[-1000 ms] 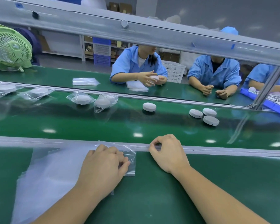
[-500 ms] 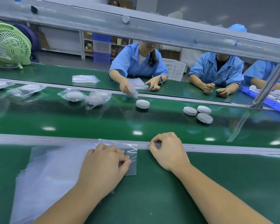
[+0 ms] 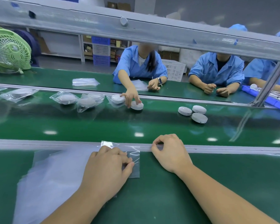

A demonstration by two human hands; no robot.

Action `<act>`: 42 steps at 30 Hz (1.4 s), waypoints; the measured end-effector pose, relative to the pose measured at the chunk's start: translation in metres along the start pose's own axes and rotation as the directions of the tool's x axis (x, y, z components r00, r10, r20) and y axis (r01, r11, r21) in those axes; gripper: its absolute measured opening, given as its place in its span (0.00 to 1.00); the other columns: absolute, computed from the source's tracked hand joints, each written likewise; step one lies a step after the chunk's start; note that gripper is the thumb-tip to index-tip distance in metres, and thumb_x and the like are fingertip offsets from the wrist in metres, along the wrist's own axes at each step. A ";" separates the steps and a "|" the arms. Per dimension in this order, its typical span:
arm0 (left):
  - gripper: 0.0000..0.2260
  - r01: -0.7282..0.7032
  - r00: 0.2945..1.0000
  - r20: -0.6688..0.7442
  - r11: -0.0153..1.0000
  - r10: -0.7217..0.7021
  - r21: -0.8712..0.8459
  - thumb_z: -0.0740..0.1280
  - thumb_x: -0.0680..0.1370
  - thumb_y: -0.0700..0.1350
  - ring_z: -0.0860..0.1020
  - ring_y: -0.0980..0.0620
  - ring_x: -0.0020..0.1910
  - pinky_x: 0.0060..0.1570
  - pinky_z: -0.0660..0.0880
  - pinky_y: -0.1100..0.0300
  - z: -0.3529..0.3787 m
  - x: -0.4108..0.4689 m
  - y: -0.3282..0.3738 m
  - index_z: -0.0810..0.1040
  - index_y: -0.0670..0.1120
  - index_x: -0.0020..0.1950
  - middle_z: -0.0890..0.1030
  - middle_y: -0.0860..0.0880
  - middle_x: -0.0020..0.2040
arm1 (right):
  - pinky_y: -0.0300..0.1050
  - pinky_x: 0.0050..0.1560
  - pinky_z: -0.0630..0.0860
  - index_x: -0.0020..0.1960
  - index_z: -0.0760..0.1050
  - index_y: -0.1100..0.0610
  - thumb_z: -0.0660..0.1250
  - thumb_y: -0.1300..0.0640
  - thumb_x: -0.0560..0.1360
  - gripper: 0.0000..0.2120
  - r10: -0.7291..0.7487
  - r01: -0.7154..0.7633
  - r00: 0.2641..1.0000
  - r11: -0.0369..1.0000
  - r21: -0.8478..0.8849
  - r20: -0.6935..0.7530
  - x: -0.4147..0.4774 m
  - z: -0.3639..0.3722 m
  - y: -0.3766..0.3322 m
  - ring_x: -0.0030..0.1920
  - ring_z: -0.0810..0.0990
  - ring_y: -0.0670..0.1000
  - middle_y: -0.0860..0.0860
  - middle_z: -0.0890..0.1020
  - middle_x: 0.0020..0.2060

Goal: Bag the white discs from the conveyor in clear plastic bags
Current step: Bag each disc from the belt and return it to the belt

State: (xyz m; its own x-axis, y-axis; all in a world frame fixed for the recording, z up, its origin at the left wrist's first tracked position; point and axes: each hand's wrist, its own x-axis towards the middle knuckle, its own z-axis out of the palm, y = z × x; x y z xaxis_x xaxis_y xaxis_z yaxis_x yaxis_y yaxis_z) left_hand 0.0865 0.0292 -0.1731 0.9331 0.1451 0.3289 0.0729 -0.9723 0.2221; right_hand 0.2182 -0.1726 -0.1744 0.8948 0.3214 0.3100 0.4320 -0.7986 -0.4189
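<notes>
My left hand (image 3: 108, 168) lies on a stack of clear plastic bags (image 3: 55, 172) on the near green bench, with thumb and curled fingers pinching the top bag's right corner. My right hand (image 3: 170, 152) rests at the grey rail, fingers curled, thumb against forefinger, holding nothing. Three bare white discs (image 3: 199, 118) sit together on the conveyor (image 3: 103, 125) to the far right of my hands. A fourth bare disc (image 3: 137, 105) lies farther left under another person's fingers. Bagged discs (image 3: 67, 99) lie along the belt's left part.
A grey rail (image 3: 233, 149) divides my bench from the belt. An overhead beam (image 3: 152, 33) crosses the view. Workers in blue coats (image 3: 141, 65) sit opposite, one reaching onto the belt. A green fan (image 3: 10, 49) stands far left and a blue tray (image 3: 265, 99) far right.
The belt has carried the discs leftward. The person opposite has reached onto the belt, where one more bagged disc lies, and now touches the single bare disc. My hands have barely moved.
</notes>
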 end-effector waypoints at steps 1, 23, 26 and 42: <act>0.16 0.000 1.000 -0.002 1.000 0.000 0.004 0.57 0.79 0.65 0.72 0.56 0.57 0.53 0.70 0.56 0.000 0.000 0.000 0.83 0.66 0.53 0.80 0.68 0.55 | 0.44 0.56 0.74 0.44 0.80 0.42 0.61 0.43 0.74 0.10 -0.002 0.002 1.000 1.000 -0.001 0.001 0.000 0.000 0.000 0.56 0.72 0.44 0.38 0.81 0.44; 0.18 0.003 0.999 0.046 1.000 -0.004 0.021 0.53 0.79 0.66 0.70 0.57 0.58 0.54 0.66 0.58 -0.001 -0.003 0.000 0.80 0.65 0.57 0.78 0.67 0.55 | 0.44 0.50 0.77 0.44 0.77 0.40 0.62 0.51 0.76 0.08 0.001 0.000 0.999 1.000 0.017 -0.039 -0.004 0.001 0.001 0.47 0.77 0.42 0.40 0.75 0.43; 0.17 0.002 0.999 0.041 1.000 -0.003 0.002 0.54 0.79 0.66 0.70 0.57 0.58 0.54 0.67 0.58 -0.001 -0.003 0.000 0.81 0.65 0.57 0.78 0.67 0.55 | 0.44 0.49 0.77 0.43 0.76 0.40 0.62 0.52 0.76 0.08 0.000 0.000 1.000 1.000 0.012 -0.029 -0.003 0.000 0.000 0.47 0.77 0.42 0.40 0.75 0.42; 0.18 -0.003 1.000 0.021 1.000 0.004 -0.030 0.55 0.78 0.66 0.71 0.57 0.58 0.56 0.68 0.57 0.001 -0.003 -0.002 0.81 0.64 0.57 0.79 0.66 0.54 | 0.42 0.54 0.72 0.46 0.80 0.42 0.64 0.51 0.76 0.06 -0.038 0.037 0.997 0.999 -0.015 -0.061 -0.003 0.002 0.003 0.50 0.73 0.46 0.39 0.75 0.43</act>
State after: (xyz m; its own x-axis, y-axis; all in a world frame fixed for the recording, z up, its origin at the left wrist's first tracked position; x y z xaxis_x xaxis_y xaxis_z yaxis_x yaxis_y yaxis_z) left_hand 0.0839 0.0304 -0.1750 0.9406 0.1376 0.3103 0.0595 -0.9668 0.2484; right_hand 0.2174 -0.1747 -0.1778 0.8691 0.3197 0.3774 0.4632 -0.7936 -0.3944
